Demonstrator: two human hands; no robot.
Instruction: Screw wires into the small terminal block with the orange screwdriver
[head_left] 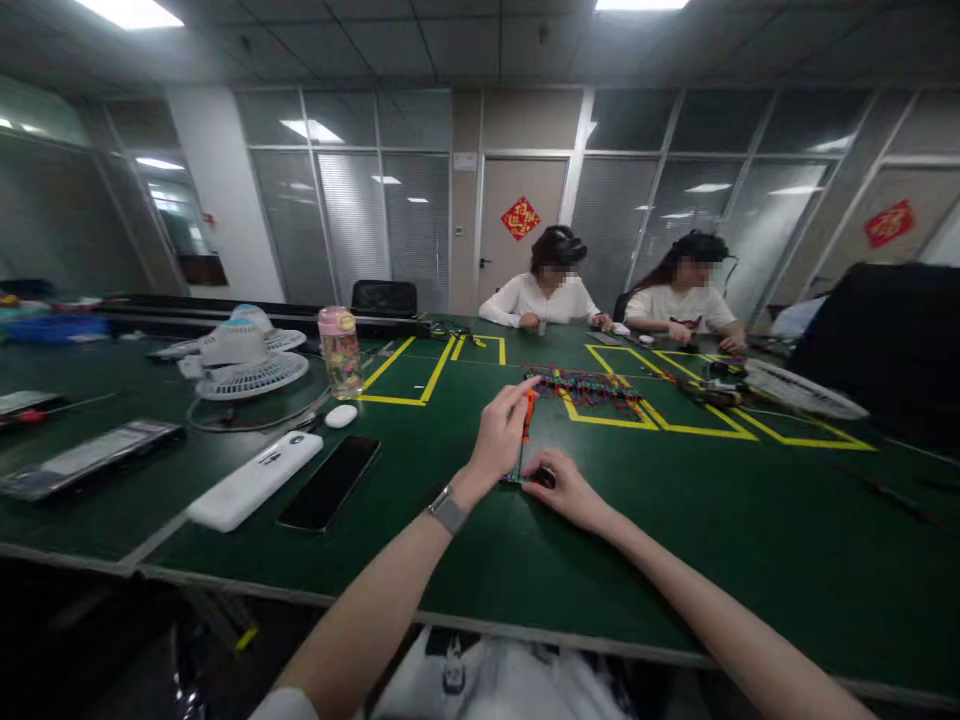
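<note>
I see the left hand (501, 430) holding an upright screwdriver (526, 433) at a small piece (512, 479), pinched in the right hand (570, 490), inside the near edge of the desk (787, 510). Looks mid-step; what's finished I can't tell. Coloured wires (592, 388) lie heaped beyond.

Both forearms bare, converging from the lower corners toward mid-view. Left forearm (360, 600) slants up and rightward; left wrist (466, 488) roughly in line with it. Left hand (499, 430) reaches farther forward, back of hand facing the viewer, index finger (523, 389) extended and angled right, in a grip. Right forearm (705, 590) slants up and leftward. Right hand (568, 492) sits lower and nearer, fingers curled, thumb and index tips close together in a pinch. Hands just beside each other.
</note>
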